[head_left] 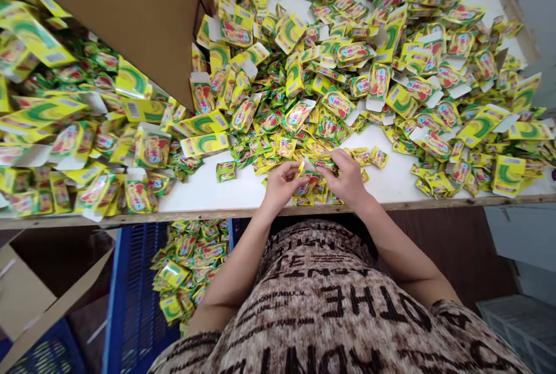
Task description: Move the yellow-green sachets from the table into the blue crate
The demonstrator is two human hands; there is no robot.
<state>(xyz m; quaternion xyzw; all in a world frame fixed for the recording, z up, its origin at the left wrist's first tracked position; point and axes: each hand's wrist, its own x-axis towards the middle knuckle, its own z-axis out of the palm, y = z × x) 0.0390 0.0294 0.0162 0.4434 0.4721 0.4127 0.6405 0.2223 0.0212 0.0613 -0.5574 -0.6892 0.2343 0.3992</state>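
Above the near edge of the table, my left hand [282,187] is closed with its fingertips pinching a small yellow carton [301,170] that has a raised white flap. From the other side my right hand [348,182] is also closed, thumb and forefinger pinched at the carton's right end. My fingers cover most of the carton. Small yellow and green sachets [315,193] lie under and between my hands. One green sachet [226,171] lies apart on the white tabletop, left of my left hand. Beyond my hands spreads a heap of printed cartons [339,103] mixed with sachets.
A brown cardboard panel [143,15] stands at the upper left, with more cartons [152,148] beside it. Below the wooden table edge [434,204], a blue crate [134,281] holds many sachets. An open cardboard box [30,287] is at the lower left.
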